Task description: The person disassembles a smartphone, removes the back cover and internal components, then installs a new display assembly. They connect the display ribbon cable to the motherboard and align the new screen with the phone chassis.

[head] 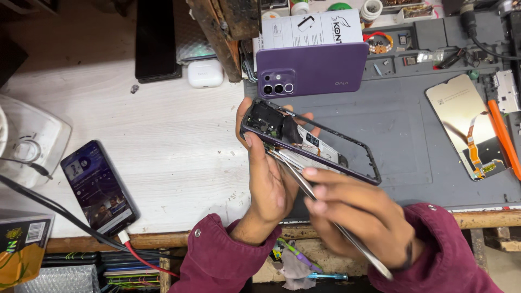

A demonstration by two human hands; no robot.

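Maroon sleeves lowest in frame. Right hand [361, 217] pinches metal tweezers [304, 182], tips at the lower edge of the phone frame [315, 144]. Left hand [266, 168] clamps frame's camera end, tilted, above the grey mat [401, 141]. Purple back cover [312, 68] lies just beyond frame; loose screen w/ orange flex [469, 127] well to its right; lit phone [100, 187] far left on worktop [173, 135]. Judgement: keep frame braced, tips shallow & parallel to board, lift gently so flex or connector isn't torn.
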